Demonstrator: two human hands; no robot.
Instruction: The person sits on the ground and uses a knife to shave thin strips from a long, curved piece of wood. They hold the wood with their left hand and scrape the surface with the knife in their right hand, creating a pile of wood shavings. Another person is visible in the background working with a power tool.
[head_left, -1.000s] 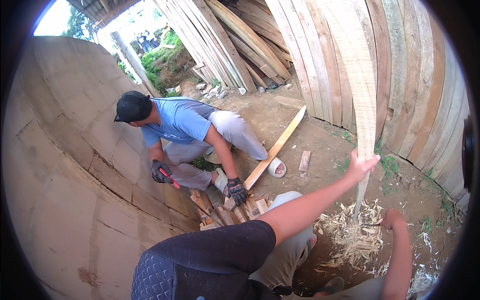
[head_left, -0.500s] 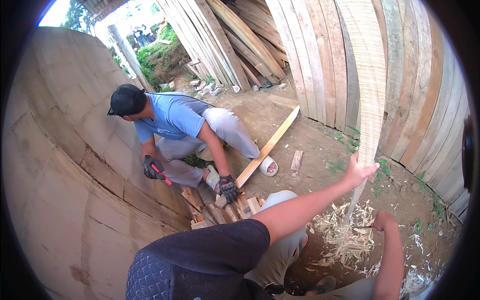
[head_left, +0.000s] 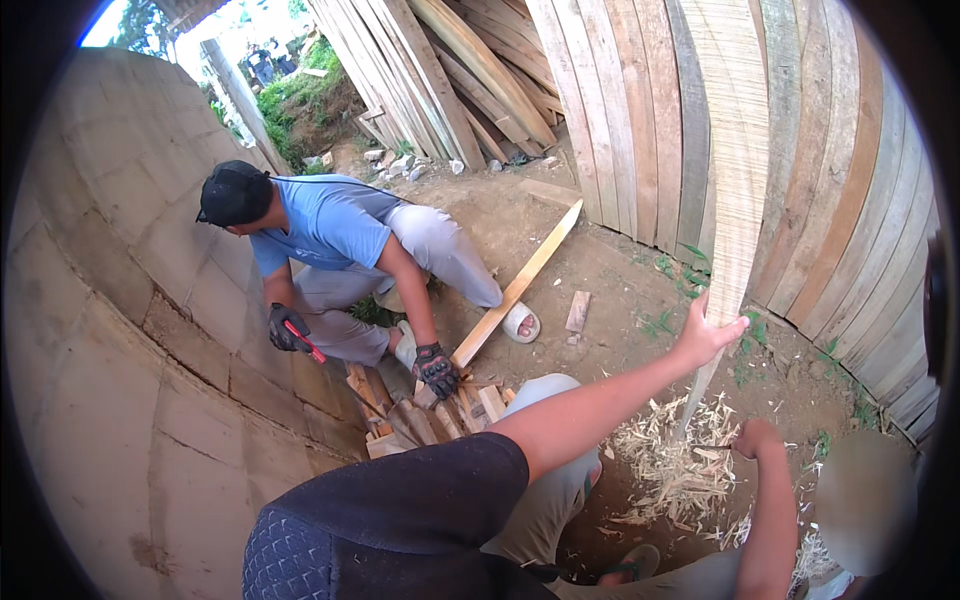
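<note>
Everything slid toward nine o'clock: left hand clasps tapered plank; right hand, at four, tightly encloses dark tool.

Brown dirt ground, w/ lg. heap of wood shavings on it. Tall curved plank's lower tip is down in heap; can't tell if touching soil. L of heap: stacked wood offcuts. Up-L of heap: sm. wood block, then long yellowish board. Well beyond heap: short flat board & stones. Weeds just behind heap; paler shavings lower R of it.
</note>
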